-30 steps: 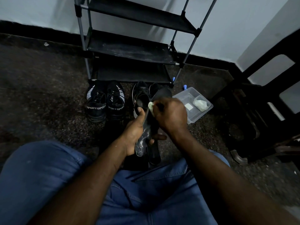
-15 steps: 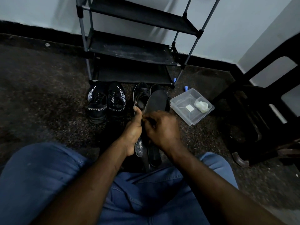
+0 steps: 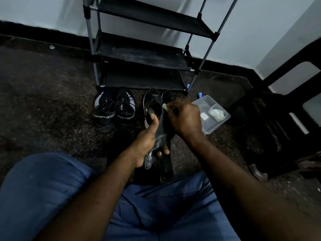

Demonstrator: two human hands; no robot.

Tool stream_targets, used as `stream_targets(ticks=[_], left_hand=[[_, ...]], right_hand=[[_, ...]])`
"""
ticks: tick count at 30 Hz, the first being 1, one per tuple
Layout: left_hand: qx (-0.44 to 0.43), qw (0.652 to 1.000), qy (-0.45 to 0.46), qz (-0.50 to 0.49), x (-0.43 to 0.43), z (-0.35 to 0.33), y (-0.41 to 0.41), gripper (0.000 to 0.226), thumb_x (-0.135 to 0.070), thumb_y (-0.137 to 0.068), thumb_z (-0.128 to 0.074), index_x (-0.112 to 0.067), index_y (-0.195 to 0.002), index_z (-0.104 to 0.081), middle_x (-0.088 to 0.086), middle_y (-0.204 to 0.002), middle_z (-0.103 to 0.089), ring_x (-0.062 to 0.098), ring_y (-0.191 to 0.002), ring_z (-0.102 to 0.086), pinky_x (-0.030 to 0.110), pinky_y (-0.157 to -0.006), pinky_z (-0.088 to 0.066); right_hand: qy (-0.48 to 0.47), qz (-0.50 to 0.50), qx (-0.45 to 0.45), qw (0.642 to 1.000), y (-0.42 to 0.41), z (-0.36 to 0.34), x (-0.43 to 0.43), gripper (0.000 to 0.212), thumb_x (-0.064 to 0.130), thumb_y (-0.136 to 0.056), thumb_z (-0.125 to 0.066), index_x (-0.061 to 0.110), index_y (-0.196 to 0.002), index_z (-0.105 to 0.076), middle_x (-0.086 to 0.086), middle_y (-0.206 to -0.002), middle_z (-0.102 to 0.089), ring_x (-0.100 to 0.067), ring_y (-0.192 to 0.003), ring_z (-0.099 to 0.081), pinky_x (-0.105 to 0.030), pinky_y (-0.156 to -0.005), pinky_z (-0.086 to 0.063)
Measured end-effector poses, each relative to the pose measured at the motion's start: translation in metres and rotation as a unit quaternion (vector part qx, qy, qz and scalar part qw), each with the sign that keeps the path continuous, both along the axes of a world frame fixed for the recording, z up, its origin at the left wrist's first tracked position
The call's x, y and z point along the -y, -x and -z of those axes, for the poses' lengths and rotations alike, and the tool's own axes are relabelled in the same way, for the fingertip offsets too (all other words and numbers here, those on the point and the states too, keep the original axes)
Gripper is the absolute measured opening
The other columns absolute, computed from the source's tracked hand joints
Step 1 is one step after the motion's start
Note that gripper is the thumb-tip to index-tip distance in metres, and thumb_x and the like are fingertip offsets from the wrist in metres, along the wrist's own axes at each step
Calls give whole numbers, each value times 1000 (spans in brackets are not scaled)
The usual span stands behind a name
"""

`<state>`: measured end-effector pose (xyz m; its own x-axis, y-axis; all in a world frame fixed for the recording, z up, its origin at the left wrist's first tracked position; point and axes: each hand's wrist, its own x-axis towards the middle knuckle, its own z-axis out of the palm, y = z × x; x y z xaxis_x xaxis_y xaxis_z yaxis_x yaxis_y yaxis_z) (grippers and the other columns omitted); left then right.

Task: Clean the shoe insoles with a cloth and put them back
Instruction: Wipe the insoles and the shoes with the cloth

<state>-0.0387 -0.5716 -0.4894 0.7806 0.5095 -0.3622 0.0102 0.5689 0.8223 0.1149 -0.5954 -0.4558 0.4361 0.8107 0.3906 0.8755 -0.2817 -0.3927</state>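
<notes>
My left hand [image 3: 147, 141] grips a dark insole [image 3: 159, 138] near its worn heel end and holds it upright over the floor. My right hand [image 3: 185, 117] is closed on a small pale cloth [image 3: 165, 106] and presses it against the upper, toe part of the insole. Behind my hands stand two dark shoes [image 3: 152, 105], partly hidden. A second dark insole [image 3: 166, 165] lies on the floor below my left hand.
A pair of black sport shoes [image 3: 113, 111] stands to the left, in front of a black shoe rack [image 3: 142, 54]. A clear plastic container [image 3: 217, 122] with a pale wad inside sits to the right. A dark chair [image 3: 278, 119] stands at far right. My jeans fill the foreground.
My right hand has slid the cloth up from the middle of the insole to its toe end. My left hand keeps its grip.
</notes>
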Motion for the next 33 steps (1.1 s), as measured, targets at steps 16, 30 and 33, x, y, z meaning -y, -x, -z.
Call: stream_targets(ticks=[16, 30, 33], left_hand=[[-21, 999, -44, -8, 2, 5, 2, 83, -91, -81, -31, -31, -127, -66, 7, -84, -64, 13, -52, -49, 24, -49, -33], [-9, 998, -67, -6, 0, 9, 2, 89, -97, -76, -29, -33, -127, -66, 5, -76, -62, 14, -51, -49, 25, -51, -32], [2, 997, -69, -38, 0, 1, 2, 77, -90, -80, -27, -36, -108, -74, 8, -86, -72, 26, -66, -64, 37, -59, -46]], right_hand=[[-32, 15, -113, 993, 23, 1, 9, 8, 28, -91, -73, 24, -96, -77, 5, -85, -77, -10, -74, -71, -37, -72, -60], [-34, 80, -145, 986, 29, 2, 6, 10, 33, -92, -72, 25, -97, -76, 7, -85, -76, -8, -74, -69, -35, -73, -60], [-29, 30, -125, 991, 53, 10, 21, 17, 42, -92, -72, 26, -94, -75, 6, -81, -76, -11, -69, -69, -31, -64, -57]])
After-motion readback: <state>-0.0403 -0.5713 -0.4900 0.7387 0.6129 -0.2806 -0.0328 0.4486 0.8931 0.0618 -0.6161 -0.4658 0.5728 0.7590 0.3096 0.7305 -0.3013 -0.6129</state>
